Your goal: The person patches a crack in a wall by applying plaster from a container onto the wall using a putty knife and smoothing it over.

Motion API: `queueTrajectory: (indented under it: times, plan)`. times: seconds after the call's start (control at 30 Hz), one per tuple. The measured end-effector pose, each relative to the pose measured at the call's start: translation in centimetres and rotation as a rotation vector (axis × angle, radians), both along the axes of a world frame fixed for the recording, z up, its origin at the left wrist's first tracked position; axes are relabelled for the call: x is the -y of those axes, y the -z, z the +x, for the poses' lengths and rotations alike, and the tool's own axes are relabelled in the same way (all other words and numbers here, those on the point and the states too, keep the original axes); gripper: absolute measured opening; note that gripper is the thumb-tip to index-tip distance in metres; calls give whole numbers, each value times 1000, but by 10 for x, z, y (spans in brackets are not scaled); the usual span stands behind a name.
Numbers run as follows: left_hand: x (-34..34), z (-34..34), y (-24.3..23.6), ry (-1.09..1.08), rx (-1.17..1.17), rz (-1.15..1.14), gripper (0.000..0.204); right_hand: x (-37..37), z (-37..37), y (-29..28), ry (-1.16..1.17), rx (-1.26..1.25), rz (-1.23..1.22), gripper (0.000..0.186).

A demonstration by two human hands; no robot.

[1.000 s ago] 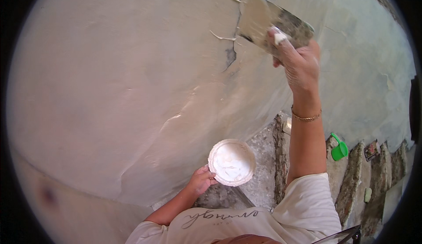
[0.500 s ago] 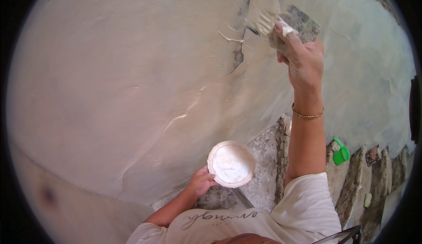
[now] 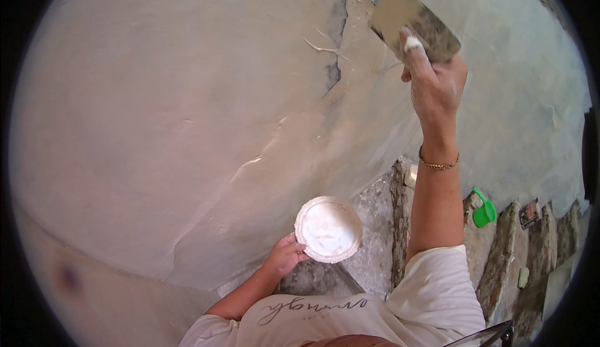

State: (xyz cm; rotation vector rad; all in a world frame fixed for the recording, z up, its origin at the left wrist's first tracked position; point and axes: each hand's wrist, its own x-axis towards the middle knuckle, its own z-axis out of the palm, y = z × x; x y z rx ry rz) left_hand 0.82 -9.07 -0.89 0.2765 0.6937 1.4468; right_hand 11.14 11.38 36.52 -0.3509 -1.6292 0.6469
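My right hand (image 3: 434, 84) is raised high and grips a wide metal putty knife (image 3: 414, 22), its blade laid against the plastered wall (image 3: 187, 109) beside a cracked, peeling patch (image 3: 337, 53). White filler coats my fingertip. A thin gold bracelet (image 3: 439, 164) circles that wrist. Lower down, my left hand (image 3: 284, 256) holds a round white bowl (image 3: 329, 229) of white filler by its rim, close to my chest.
Below the wall runs a rough stone and concrete ledge (image 3: 381, 234) with stone steps (image 3: 500, 253) to the right. A green plastic scoop (image 3: 483, 211) lies on the stones, with a small packet (image 3: 530, 213) further right. A dark metal frame (image 3: 487, 334) shows at the bottom right.
My right hand swept the putty knife left over the cracked patch, then back to the upper right. The bowl in my left hand stayed in place.
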Motion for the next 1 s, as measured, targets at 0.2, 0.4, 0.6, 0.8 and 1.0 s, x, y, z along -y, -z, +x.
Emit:
queueTrajectory:
  times: [0.2,0.4,0.6,0.8,1.0]
  plan:
    - [-3,-1,-1,52,31,36,47,-13,-42,11,10,-154,230,16]
    - [-1,-5,-1,13,11,34,48,-11,-37,44,-116,-145,-3,18]
    - [0,-4,-2,26,8,37,47,-8,-44,52,-136,-211,-31,17]
    - [0,-3,2,20,-2,12,45,-6,-51,61,-220,-286,-69,14]
    - [-1,-1,3,0,17,29,44,-6,-45,61,-185,-236,-97,12]
